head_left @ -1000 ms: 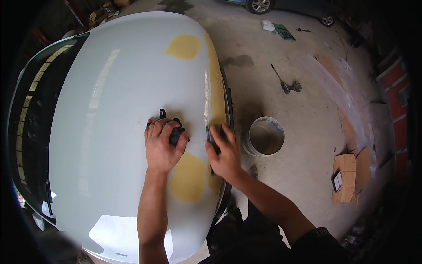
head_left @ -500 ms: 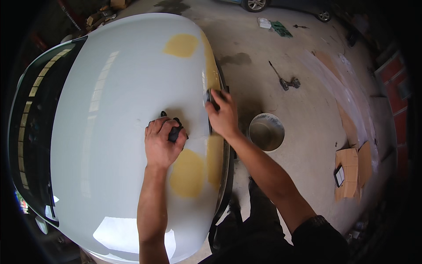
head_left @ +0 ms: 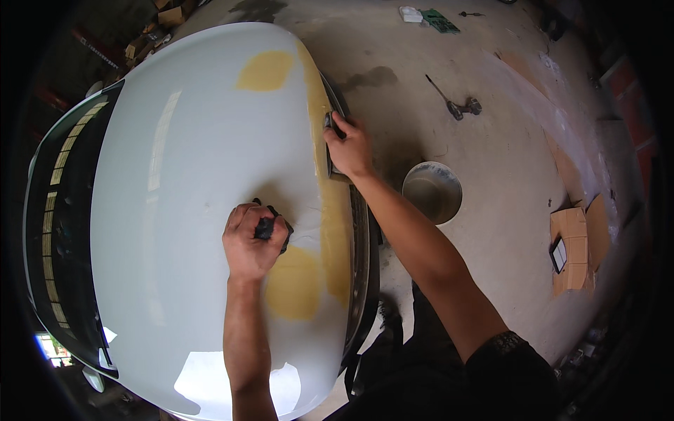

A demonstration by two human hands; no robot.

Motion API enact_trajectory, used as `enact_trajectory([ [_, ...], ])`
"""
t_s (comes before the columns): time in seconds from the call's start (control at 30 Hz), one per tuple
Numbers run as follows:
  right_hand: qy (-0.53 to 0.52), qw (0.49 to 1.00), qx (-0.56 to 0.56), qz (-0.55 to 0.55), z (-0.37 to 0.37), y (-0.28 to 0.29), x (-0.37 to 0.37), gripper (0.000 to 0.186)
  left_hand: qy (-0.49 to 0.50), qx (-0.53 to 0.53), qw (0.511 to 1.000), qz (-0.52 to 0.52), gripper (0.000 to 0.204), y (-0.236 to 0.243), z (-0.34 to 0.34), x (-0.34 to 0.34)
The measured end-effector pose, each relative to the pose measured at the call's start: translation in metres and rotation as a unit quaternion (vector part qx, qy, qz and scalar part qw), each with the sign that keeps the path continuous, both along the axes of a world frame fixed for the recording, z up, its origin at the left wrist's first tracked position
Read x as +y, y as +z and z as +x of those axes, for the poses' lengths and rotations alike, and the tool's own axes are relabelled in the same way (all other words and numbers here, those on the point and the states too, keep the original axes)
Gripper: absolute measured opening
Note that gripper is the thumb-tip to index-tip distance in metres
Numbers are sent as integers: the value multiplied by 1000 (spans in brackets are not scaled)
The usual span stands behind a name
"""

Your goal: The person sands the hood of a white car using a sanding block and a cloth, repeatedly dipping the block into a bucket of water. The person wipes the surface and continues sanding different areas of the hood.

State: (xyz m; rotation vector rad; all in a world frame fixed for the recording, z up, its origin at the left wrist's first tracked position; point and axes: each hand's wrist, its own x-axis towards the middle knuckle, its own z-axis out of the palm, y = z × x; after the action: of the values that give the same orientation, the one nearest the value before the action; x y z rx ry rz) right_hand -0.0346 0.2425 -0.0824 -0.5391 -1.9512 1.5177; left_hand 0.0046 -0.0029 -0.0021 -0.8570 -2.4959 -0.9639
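Observation:
The white car hood (head_left: 189,154) carries yellow filler patches, one far (head_left: 267,71) and one near (head_left: 293,284), plus a yellow strip (head_left: 334,238) along its front edge. My right hand (head_left: 353,149) is closed around a dark sanding block (head_left: 339,173), which lies against that front edge beside the strip's far half. On the hood, next to the near patch, my left hand (head_left: 251,240) is closed on a crumpled black cloth-like bundle (head_left: 269,226). Its exact kind is hard to make out, and my fingers cover part of it.
On the floor right of the car stands a round bucket (head_left: 432,193). Beyond it lies a cordless power tool (head_left: 463,108) with a long shaft. A green case (head_left: 440,21) is farther off. Opened cardboard (head_left: 570,238) and plastic sheeting (head_left: 523,91) lie at the right.
My right hand has slid away from me along the hood's front edge with the sanding block. My left hand stays at about the same spot on the hood. The whole view has shifted slightly.

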Motion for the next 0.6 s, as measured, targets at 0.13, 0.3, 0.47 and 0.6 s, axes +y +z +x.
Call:
enact_trajectory([
  [0.13, 5, 979, 44, 201, 134, -1, -63, 48, -4, -4, 1000, 2, 16, 1, 1, 1],
  [0.3, 39, 974, 94, 201, 157, -11, -73, 50, -7, -6, 1000, -4, 15, 0, 0, 3],
  [0.47, -37, 992, 5, 118, -4, -6, -7, 43, -1, -16, 1000, 2, 16, 0, 0, 2],
  [0.6, -33, 977, 31, 206, 54, -17, -39, 47, 1, -16, 1000, -1, 16, -1, 1, 1],
])
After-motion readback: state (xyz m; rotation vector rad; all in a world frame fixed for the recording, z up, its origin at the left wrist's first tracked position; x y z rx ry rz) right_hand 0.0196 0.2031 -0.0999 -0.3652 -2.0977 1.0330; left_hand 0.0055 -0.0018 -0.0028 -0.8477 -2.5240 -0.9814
